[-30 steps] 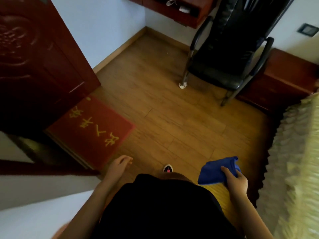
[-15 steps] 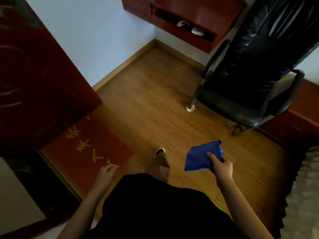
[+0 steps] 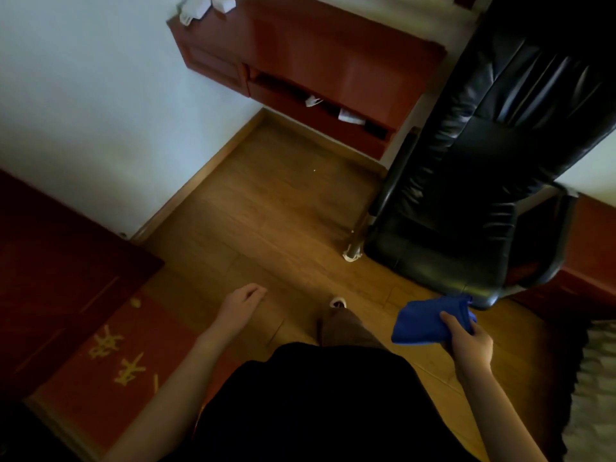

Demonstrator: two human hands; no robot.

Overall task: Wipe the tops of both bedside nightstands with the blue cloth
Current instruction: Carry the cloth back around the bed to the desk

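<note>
Near the bottom right of the view we see the right hand (image 3: 468, 345) gripping the blue cloth (image 3: 430, 320), thumb laid over its top and the other fingers curled under it, so the cloth hangs bunched in the air above the wooden floor (image 3: 266, 208), touching no furniture. The left hand (image 3: 241, 306) hangs free at the near left of centre, holding nothing, its fingers loosely curled inward. Between the two hands we make out a brown trouser leg (image 3: 346, 328) and the pale toe of a shoe (image 3: 338, 302) planted on the boards, with a black garment (image 3: 320, 405) filling the near edge.

To the right stands a black leather armchair (image 3: 483, 181), its seat edge just beyond the cloth. Behind it, at the far right, a strip of reddish wooden furniture (image 3: 596, 228) shows (whether this is a nightstand we cannot tell). A red-brown wall-mounted desk (image 3: 333, 58) sits at the far centre, with white objects (image 3: 203, 6) on its top corner and pale scraps in its open shelf.

At the near left lies a red doormat (image 3: 110, 361) bearing yellow characters, too blurred and cropped for us to read. A dark red door (image 3: 50, 278) stands beside it, and pale ruffled bedding (image 3: 596, 395) edges the near right
</note>
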